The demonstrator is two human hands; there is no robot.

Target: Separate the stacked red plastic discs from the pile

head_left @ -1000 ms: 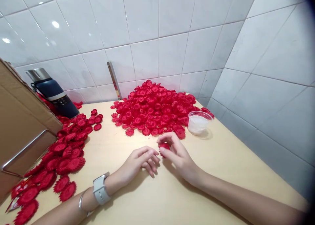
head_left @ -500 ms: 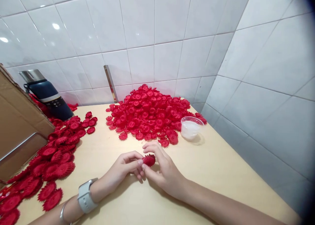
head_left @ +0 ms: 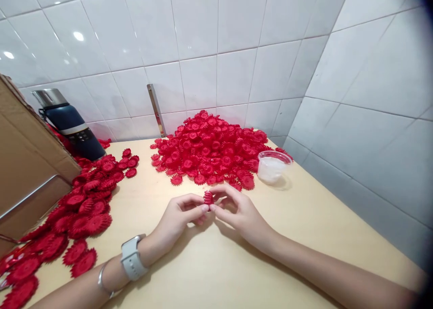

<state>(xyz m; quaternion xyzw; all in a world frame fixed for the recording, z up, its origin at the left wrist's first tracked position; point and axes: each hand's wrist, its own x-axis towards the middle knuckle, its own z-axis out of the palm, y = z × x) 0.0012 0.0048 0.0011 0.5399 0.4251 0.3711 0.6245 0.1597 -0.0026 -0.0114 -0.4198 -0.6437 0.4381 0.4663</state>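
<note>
Between my two hands, above the table, is a small red piece with a toothed, pleated edge (head_left: pixel 208 200), seen nearly edge-on. My left hand (head_left: pixel 184 214) pinches it from the left with thumb and fingers. From the right, my right hand (head_left: pixel 238 212) grips the same piece, thumb low and index finger at the top. Just beyond the hands rises a large heap of similar red pleated discs (head_left: pixel 209 151). A watch with a pale strap (head_left: pixel 133 257) and a silver bangle are on the left wrist.
More red discs (head_left: pixel 91 219) spread along the left side, beside a cardboard box (head_left: pixel 30 164). A dark blue bottle (head_left: pixel 76 128) stands tilted in view behind them. A clear plastic cup with whitish contents (head_left: pixel 273 168) sits right of the heap. White tiled walls (head_left: pixel 196 25) border the table (head_left: pixel 270 273).
The red piece has turned from face-tilted to nearly edge-on. My right fingers have closed onto it from above. Both hands sit slightly farther forward, and the view has shifted a little.
</note>
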